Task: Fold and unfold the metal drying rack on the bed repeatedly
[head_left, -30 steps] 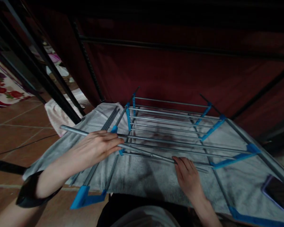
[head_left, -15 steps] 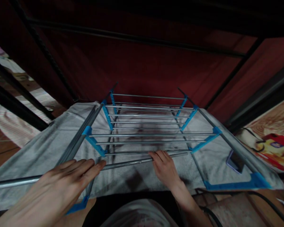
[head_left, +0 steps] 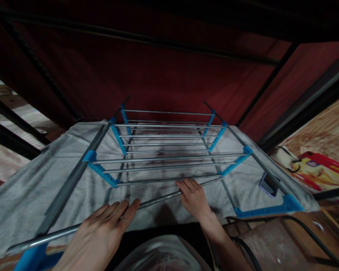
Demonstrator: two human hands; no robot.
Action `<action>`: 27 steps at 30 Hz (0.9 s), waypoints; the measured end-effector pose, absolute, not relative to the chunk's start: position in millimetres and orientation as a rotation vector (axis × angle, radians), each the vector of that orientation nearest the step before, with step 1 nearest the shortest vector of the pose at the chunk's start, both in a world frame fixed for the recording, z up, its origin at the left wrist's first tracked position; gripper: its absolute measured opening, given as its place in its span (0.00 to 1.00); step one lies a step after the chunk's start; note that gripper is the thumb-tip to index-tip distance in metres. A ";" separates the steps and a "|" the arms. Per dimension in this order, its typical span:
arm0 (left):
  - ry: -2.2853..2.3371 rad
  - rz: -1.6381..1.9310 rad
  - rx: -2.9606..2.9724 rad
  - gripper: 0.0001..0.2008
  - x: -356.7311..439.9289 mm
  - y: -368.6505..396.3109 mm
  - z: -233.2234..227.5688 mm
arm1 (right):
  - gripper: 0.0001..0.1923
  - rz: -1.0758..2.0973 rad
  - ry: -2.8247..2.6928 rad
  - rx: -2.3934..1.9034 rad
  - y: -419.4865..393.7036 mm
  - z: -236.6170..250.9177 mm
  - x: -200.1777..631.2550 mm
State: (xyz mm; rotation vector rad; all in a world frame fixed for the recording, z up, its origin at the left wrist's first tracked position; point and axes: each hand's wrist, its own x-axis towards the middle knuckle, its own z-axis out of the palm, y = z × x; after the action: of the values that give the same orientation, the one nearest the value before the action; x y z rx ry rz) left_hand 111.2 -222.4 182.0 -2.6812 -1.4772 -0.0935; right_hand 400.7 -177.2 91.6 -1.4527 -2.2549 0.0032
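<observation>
two hands laid on one loose metal rod (head_left: 158, 198), at the near edge of a drying rack (head_left: 169, 150).
left hand (head_left: 101, 231) flat, fingers together over rod; right hand (head_left: 193, 197) curled on it, grip can't be told. rod grey, thin, slanted. rack w/ approx 8 rungs, blue joints, on 1 grey towel (head_left: 25, 192); 1 phone (head_left: 268, 184) at right.

loose rod (head_left: 158, 198): bare grey metal, smooth, dull sheen; left hand (head_left: 101, 233) and right hand (head_left: 194, 198) lie on it.
drying rack (head_left: 169, 150): thin rails of the same smooth grey metal, faintly shiny; joints of bright blue plastic, matt.
towel (head_left: 25, 195), under the rack: grey cloth, soft napped pile, matt, darker smudges beneath the rails.
phone (head_left: 268, 184), on the towel right of the rack: glossy dark face, pale plastic edge.
panel (head_left: 169, 79), behind the rack: dark red cloth, matt.
</observation>
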 end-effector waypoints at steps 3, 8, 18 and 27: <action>-1.503 -0.072 -2.700 0.30 117.0 -215.3 182.8 | 0.24 0.037 -2.267 -1.465 -177.8 87.1 402.1; -1.506 -0.027 -2.747 0.30 137.8 -206.3 181.6 | 0.24 0.119 -2.250 -1.531 -172.9 74.9 407.2; -1.487 0.001 -2.756 0.29 154.3 -189.0 164.6 | 0.25 0.085 -2.213 -1.599 -154.5 74.8 421.1; -1.505 -0.079 -2.755 0.25 149.2 -181.9 154.3 | 0.23 0.048 -2.276 -1.609 -145.3 80.0 419.0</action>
State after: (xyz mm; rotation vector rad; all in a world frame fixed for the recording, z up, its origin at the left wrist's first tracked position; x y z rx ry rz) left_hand 149.2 -181.9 154.3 -2.7550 -1.5051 -0.0794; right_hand 419.0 -145.3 80.0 -1.6093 -2.2756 0.0478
